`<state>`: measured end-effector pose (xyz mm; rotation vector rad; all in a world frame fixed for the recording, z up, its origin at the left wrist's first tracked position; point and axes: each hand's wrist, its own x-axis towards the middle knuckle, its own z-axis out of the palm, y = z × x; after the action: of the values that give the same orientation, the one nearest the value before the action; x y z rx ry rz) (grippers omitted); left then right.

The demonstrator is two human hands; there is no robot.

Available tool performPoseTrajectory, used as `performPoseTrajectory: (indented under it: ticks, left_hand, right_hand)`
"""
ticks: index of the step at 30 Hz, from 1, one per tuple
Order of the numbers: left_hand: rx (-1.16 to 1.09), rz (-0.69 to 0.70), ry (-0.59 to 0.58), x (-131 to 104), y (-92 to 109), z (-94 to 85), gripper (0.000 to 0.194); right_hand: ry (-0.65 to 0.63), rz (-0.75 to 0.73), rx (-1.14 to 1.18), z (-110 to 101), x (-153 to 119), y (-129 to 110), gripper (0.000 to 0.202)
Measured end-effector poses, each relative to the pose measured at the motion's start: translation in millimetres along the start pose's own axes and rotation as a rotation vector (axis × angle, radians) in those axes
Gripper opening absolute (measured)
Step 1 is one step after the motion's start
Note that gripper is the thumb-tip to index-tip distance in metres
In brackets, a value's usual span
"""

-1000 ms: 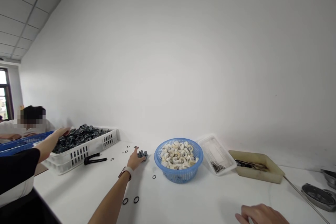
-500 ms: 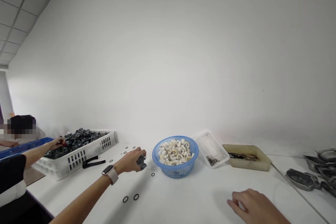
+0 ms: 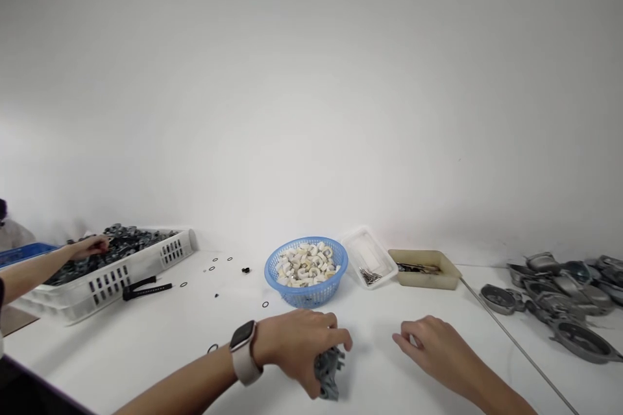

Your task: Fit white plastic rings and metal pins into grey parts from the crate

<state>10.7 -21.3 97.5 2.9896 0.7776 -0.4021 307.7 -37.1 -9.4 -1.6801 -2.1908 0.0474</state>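
My left hand, with a watch on its wrist, is closed around a small grey metal part just above the white table. Part of that piece is hidden under my palm and fingers. To the right, my right hand hovers over the table with its fingers curled and thumb near the index finger; whether anything is in them I cannot make out. Beyond both hands stands a blue basket full of white curved pieces.
A white crate of dark parts stands left, with a co-worker's hand at it. A black watch strap and black rings lie nearby. Behind are a clear tray and a beige box; grey metal housings lie right, beyond a thin rod.
My left hand has moved right and nearer to me, carrying the grey metal part. The view has turned right, showing more of the metal housings. My right hand keeps its curled shape.
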Motion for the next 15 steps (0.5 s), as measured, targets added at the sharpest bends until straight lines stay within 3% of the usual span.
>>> performPoseTrajectory:
  ticks: [4, 7, 12, 15]
  left_hand:
    - [-0.016, 0.114, -0.039, 34, 2, -5.4, 0.079]
    - [-0.015, 0.215, -0.076, 45, 3, -4.8, 0.079]
    - [-0.025, 0.324, -0.028, 37, 12, -5.4, 0.08]
    - [-0.139, 0.236, 0.02, 27, 3, -24.7, 0.083]
  right_hand:
    - [-0.003, -0.022, -0.022, 0, 1, -2, 0.044]
    - [-0.006, -0.033, -0.028, 1, 1, 0, 0.043]
    - [-0.001, -0.021, -0.028, 6, 2, 6, 0.041]
    - [-0.005, -0.008, -0.031, 7, 1, 8, 0.038]
